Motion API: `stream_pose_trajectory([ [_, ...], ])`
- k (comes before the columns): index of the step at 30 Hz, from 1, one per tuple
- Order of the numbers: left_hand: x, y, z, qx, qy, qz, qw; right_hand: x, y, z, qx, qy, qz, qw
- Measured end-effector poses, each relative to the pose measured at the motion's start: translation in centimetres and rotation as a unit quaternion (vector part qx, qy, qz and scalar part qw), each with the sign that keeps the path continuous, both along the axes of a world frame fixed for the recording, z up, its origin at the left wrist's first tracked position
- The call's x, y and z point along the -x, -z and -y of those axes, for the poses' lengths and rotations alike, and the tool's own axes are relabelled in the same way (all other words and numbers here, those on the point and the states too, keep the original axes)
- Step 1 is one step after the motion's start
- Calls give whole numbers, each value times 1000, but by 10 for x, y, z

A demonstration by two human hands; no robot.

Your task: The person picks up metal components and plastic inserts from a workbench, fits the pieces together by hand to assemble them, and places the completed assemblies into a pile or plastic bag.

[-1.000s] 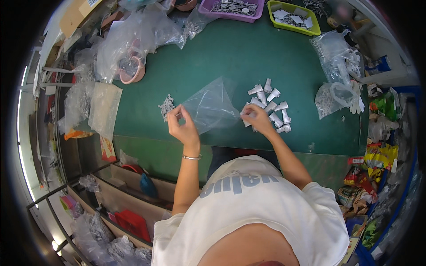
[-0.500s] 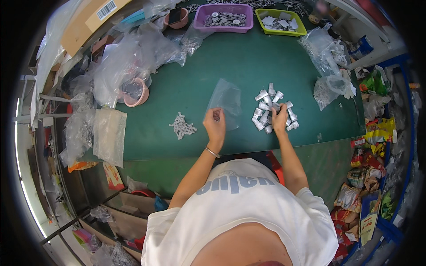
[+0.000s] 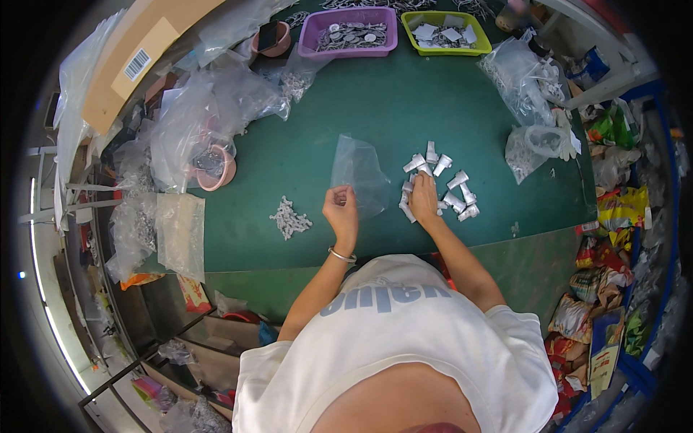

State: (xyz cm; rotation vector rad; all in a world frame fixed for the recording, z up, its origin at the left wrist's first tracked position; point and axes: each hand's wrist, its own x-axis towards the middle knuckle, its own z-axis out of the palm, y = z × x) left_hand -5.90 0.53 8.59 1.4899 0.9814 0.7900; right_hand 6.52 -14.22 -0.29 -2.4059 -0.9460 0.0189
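Since a second ago both hands have moved along the green bench [image 3: 462, 108]. Now the left hand [image 3: 342, 208] pinches the clear plastic bag [image 3: 357, 169] at its lower edge, while the right hand [image 3: 424, 196] rests on the pile of small silver tubes [image 3: 444, 184], apparently closing on one.

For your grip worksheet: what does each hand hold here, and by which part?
The left hand pinches the clear bag at its near edge. The right hand rests on the pile of small silver tubes; whether it grips one cannot be told.
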Motion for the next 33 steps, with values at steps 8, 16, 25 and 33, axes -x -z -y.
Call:
stream_pose_trajectory([
  [8,-1,-3,1,-1,2,0,1000,3,1,-14,55,68,8,996],
  [16,-3,-10,0,78,23,58,995,4,-1,4,8,27,47,999],
  [25,-4,-4,-2,99,33,54,993,-30,3,23,-373,221,-340,835],
  [33,-9,-11,7,132,51,64,988,-7,-60,17,-572,24,-730,374],
])
